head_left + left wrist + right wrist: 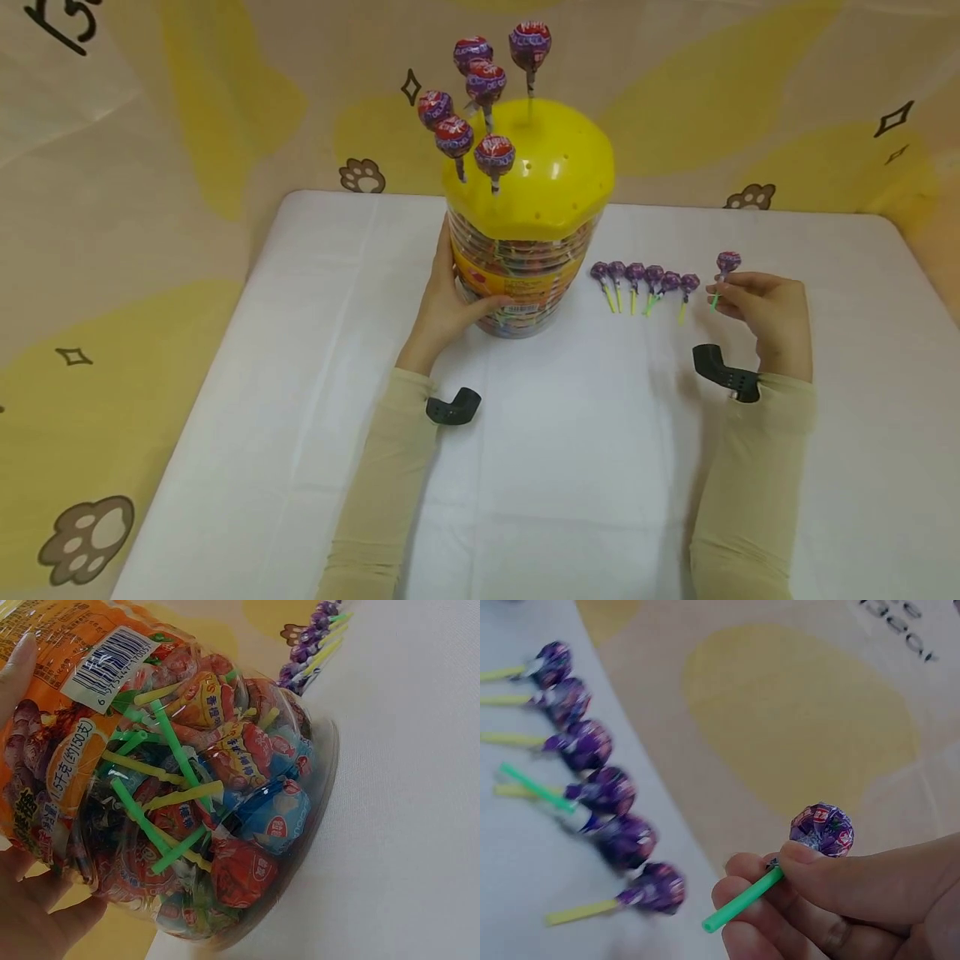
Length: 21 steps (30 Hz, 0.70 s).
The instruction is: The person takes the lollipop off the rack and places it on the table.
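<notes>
My left hand point(442, 304) grips the side of a clear plastic jar point(525, 287), its thumb across the orange label. The jar is full of wrapped lollipops, as the left wrist view shows. On top sits a yellow lid point(558, 192) with small holes, and several purple-and-red lollipops point(495, 156) stand up from it. Between thumb and fingers my right hand point(772, 317) pinches one lollipop point(821, 829) just under its purple head. Its green stick point(742, 900) points down and away from the palm. That hand is to the right of a row of lollipops lying on the table.
Several purple lollipops point(635, 273) with yellow or green sticks lie in a row right of the jar. The table has a white cover point(585, 450). A patterned yellow-and-beige backdrop point(690, 100) rises behind it. Both wrists wear black camera mounts point(453, 407).
</notes>
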Each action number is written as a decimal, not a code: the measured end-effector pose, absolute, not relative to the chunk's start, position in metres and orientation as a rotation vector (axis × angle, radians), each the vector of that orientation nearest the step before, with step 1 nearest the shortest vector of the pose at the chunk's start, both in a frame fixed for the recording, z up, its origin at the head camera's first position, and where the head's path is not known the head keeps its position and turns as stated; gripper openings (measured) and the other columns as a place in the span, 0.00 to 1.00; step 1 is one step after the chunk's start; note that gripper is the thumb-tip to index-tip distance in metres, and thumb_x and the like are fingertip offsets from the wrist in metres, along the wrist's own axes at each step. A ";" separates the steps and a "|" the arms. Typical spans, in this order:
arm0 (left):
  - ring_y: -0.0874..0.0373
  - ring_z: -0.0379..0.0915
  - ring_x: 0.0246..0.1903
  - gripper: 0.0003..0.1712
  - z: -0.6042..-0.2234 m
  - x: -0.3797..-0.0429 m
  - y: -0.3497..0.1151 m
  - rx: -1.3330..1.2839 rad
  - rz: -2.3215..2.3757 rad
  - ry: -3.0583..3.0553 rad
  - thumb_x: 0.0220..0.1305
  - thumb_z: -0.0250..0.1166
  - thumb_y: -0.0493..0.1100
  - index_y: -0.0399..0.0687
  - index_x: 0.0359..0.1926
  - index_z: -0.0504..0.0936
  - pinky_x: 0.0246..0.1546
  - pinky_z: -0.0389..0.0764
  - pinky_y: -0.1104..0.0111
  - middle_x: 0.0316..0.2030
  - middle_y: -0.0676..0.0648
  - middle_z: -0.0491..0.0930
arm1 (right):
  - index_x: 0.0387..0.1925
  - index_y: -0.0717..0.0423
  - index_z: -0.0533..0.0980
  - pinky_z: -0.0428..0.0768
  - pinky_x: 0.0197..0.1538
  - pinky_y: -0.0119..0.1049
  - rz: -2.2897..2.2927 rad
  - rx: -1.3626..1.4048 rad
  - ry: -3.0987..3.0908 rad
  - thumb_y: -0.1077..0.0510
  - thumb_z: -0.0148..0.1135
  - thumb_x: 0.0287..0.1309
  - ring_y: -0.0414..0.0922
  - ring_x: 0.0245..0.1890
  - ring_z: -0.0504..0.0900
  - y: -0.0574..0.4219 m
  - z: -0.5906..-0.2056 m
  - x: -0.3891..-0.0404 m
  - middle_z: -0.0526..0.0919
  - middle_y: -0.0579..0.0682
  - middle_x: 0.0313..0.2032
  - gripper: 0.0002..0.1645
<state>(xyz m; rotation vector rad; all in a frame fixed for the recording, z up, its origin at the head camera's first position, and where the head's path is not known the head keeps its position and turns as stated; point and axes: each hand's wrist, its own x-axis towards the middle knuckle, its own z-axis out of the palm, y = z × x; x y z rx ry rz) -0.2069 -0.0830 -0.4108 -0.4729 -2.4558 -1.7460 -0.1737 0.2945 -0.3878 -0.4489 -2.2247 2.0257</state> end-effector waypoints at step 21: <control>0.55 0.46 0.69 0.67 -0.411 -0.208 -0.083 -0.476 -1.748 -2.449 0.49 0.75 0.41 0.58 0.74 0.32 0.69 0.52 0.59 0.73 0.50 0.45 | 0.17 0.49 0.81 0.81 0.27 0.23 2.235 -0.613 -2.120 0.73 0.56 0.58 0.35 0.20 0.83 0.313 -0.431 -0.182 0.83 0.43 0.19 0.22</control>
